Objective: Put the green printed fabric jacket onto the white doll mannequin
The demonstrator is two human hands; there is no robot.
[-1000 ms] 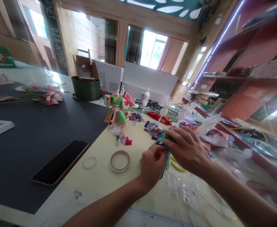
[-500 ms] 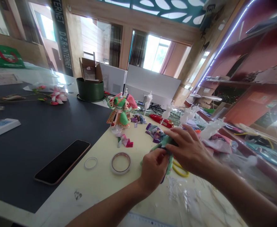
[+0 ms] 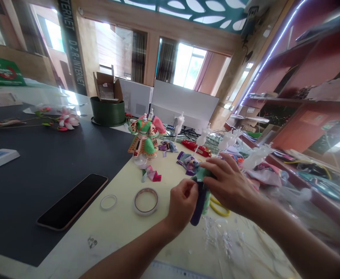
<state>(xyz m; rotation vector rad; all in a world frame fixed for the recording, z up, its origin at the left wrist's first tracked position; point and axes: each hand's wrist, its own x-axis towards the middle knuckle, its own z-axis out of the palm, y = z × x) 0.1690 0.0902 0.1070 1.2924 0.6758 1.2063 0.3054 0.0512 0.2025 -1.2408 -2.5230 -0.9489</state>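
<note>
My right hand [image 3: 230, 184] is bent over a green and dark purple piece of cloth [image 3: 199, 205], its thumb and fingers closed on the upper part. The dark purple band hangs down toward me, with pale green patterned fabric beside it. My left hand [image 3: 183, 203] is in a pinch right at the cloth's left edge; what lies between its fingertips is hidden. Beneath the right hand is a yellow looped handle [image 3: 219, 207]. Just beyond the hands lies a crumpled purple patterned cloth [image 3: 189, 162].
A roll of tape [image 3: 146, 201], a thin white ring [image 3: 108, 202] and a phone [image 3: 72, 201] lie to the left. A small dressed mannequin [image 3: 143, 137] stands behind them, with several bare white mannequins [image 3: 203, 137] farther right. Clear plastic bits [image 3: 220, 236] and a ruler [image 3: 178, 270] are near the front.
My left hand has shifted slightly left and away from the right hand. More of the dark purple band now shows, hanging straight down. The view has moved a little.
</note>
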